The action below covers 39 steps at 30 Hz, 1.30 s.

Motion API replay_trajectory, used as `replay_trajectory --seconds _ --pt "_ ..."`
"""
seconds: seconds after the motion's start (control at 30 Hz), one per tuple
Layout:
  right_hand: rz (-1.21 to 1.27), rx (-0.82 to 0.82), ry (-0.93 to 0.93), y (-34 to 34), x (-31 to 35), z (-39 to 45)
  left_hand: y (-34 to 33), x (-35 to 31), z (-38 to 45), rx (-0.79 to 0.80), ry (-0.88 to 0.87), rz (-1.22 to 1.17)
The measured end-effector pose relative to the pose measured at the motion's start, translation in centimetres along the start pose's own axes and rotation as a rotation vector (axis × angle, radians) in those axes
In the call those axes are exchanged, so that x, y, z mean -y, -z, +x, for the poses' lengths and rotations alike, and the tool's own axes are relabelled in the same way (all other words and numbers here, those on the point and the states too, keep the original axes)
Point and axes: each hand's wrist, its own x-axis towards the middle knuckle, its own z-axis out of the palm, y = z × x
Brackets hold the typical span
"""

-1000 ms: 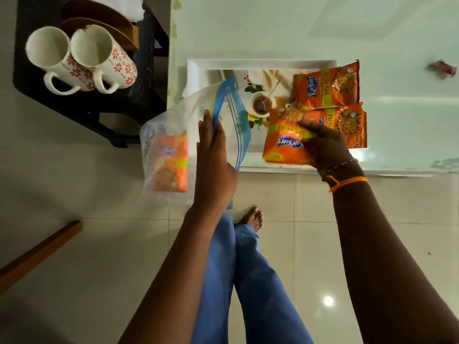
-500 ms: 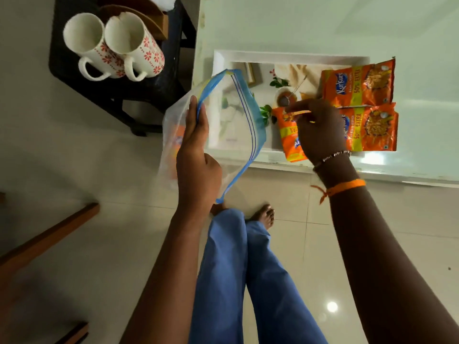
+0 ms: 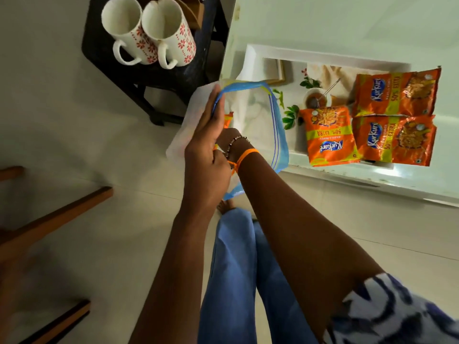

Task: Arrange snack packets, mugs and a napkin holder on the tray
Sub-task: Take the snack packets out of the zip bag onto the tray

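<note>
Left hand [image 3: 206, 147]: I am watching it gripping the near rim of a clear zip bag [image 3: 258, 125], fingers flat along the blue edge, holding the mouth wide.
Right hand [image 3: 229, 137]: it is reaching down inside the bag past the wrist; I cannot tell whether its fingers are closed on anything, as the left hand is covering them.
Bag contents: an orange packet corner [image 3: 228, 119] is showing just beyond the left fingers.
Tray [image 3: 250, 60]: it is sitting on the pale table [image 3: 347, 26], its near left corner lying behind the bag.
Snack packets: three are lying on the tray's right half, one [image 3: 327, 135] nearest the bag, touching the front right one [image 3: 395, 140], with the third [image 3: 397, 94] behind.
Mugs [image 3: 149, 33]: two are lying side by side on a black stool [image 3: 188, 70], far left, well apart from the tray.
</note>
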Motion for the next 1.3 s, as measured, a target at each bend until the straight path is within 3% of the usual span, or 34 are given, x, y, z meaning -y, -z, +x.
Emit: replay_trajectory --seconds 0.03,0.1,0.23,0.37,0.47,0.57,0.67,0.97,1.17,1.3 --pt "-0.121 0.005 0.040 0.0 -0.1 0.8 -0.2 0.2 -0.1 -0.003 0.032 0.002" --pt "0.084 -0.027 0.053 0.7 -0.7 0.7 -0.8 0.2 -0.1 0.031 0.073 0.008" --pt "0.188 -0.470 0.293 3.7 -2.1 -1.0 -3.0 0.2 0.9 0.158 0.078 0.058" --pt "0.292 -0.714 0.540 9.0 -3.1 -3.2 -5.8 -0.6 2.4 0.243 0.131 0.106" --pt "0.408 -0.854 0.611 13.9 -4.5 -3.6 -7.8 -1.3 3.5 0.217 0.177 0.155" --pt "0.574 -0.976 0.566 18.3 -5.2 -2.5 -9.3 -1.4 4.4 0.235 0.215 0.179" --pt "0.603 -0.990 0.526 21.7 -5.2 0.4 -10.1 -1.2 5.1 0.242 0.254 0.222" --pt "0.436 -0.778 0.466 23.9 -2.9 9.1 -11.0 -0.3 5.3 0.177 0.248 0.399" --pt "0.340 -0.851 0.552 21.9 -7.7 4.0 -11.4 0.1 4.9 0.155 0.286 0.380" --pt "0.391 -0.614 0.411 15.8 -14.1 -1.9 -11.3 0.5 4.5 0.143 0.311 0.292"
